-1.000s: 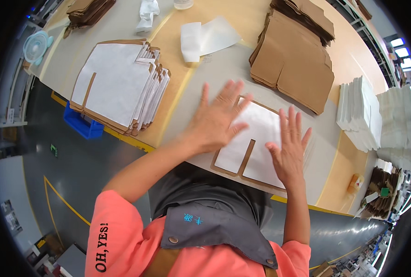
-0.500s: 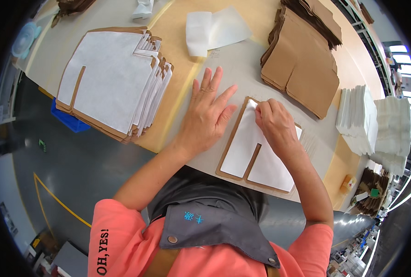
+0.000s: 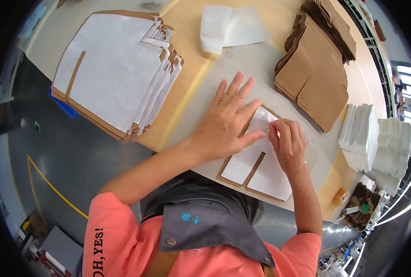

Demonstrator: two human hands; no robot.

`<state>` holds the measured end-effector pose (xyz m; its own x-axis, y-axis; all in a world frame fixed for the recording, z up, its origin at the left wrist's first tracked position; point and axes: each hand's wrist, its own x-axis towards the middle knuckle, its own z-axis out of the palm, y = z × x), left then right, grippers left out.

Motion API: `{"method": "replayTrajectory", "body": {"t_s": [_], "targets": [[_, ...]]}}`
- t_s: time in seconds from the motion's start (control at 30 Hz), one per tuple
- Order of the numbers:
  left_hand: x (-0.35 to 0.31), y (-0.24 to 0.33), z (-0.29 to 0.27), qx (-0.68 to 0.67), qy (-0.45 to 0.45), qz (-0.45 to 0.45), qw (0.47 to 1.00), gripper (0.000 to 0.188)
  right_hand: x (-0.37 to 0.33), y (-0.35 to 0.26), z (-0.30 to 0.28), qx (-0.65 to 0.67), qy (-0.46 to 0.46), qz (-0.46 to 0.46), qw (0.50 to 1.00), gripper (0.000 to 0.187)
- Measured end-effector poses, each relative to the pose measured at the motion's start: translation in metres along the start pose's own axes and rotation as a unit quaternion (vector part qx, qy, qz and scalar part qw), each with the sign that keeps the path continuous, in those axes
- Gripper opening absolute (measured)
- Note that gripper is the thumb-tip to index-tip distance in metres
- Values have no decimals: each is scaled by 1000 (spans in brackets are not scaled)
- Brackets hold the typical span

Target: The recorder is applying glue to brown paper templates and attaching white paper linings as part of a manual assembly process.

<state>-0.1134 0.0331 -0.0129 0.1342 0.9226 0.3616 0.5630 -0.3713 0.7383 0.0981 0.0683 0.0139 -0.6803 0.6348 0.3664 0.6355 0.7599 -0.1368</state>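
Observation:
A white sheet (image 3: 271,177) with a narrow slot lies on a brown panel (image 3: 226,174) of the same outline, close to the table's front edge. My right hand (image 3: 289,144) has its thumb and fingers pinched together at the sheet's upper right part, where the white surface looks slightly raised. To its left, my left hand (image 3: 232,120) is spread flat with nothing in it, partly over the panel's upper left edge. That hand hides the panel's left side, and my right hand covers its right side.
A stack of white-faced brown panels (image 3: 113,69) stands at the left. Plain brown panels (image 3: 314,78) are piled at the far right, with folded white sheets (image 3: 358,134) at the right edge. A creased translucent sheet (image 3: 235,27) lies at the back; a small yellow object (image 3: 340,197) sits near right.
My left hand has moved right, toward the panel. My right hand has shifted a little nearer to me on the sheet, still pinched. The whole view has also shifted slightly.

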Motion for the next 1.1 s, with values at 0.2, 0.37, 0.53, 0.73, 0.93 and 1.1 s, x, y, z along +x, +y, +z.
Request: {"method": "replayTrajectory", "body": {"t_s": [0.2,0.37,0.53,0.73,0.93,1.1], "targets": [[4,-1,13,-32,-30,35,998,18,-4,4,-21,96,23,135,986,52],[4,3,10,-40,-31,34,998,11,33,27,-44,214,-174,140,951,44],[9,5,6,-60,-53,58,995,7,25,46,-45,194,-303,136,923,23],[23,-11,9,-53,-65,62,994,16,15,51,-48,170,-291,138,931,20],[45,-21,10,-15,-150,140,979,23,-6,49,-55,131,-217,52,966,16],[43,-9,25,15,-197,210,958,29,-41,30,-66,99,-152,-7,983,22]]}}
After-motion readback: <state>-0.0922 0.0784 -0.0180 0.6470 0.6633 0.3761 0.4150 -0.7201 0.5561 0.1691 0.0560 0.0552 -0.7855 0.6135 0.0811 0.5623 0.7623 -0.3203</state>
